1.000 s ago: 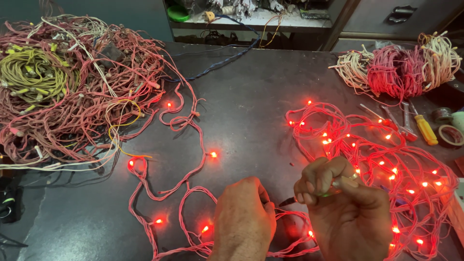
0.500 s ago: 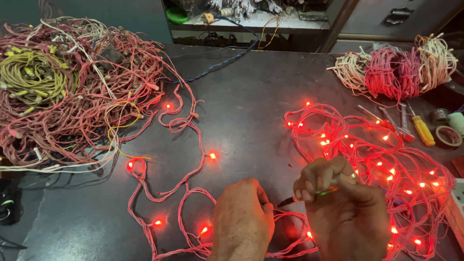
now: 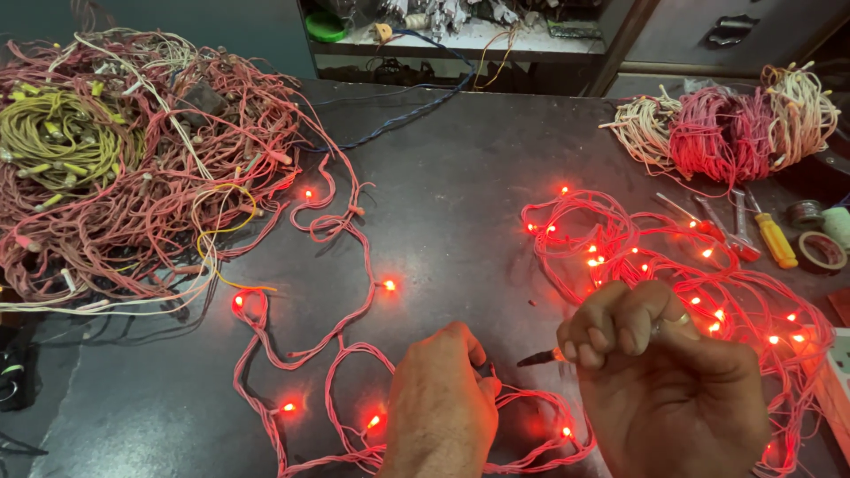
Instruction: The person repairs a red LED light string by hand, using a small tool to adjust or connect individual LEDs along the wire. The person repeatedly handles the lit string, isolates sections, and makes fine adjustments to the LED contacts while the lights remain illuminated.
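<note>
1. Left hand (image 3: 440, 409) at the near table edge, fingers curled narrow, pinching the pink light string (image 3: 336, 354) at a bulb point; the exact grip is hidden behind the knuckles.
2. Right hand (image 3: 668, 381) just beside it, fist closed on a small dark-tipped tool (image 3: 538, 358), tip aimed at the left fingertips.
3. The string is lit red, looping across the dark table (image 3: 460, 212) from below the hands out to both sides.
4. Lit coil (image 3: 673, 257) piled right of centre.
5. Yellow-handled screwdriver (image 3: 775, 239) and tape rolls (image 3: 819, 248) right of the coil.
6. Big tangled unlit wire heap (image 3: 124, 168) far left; smaller bundles (image 3: 726, 128) far right.
7. Cluttered shelf (image 3: 460, 35) behind.
</note>
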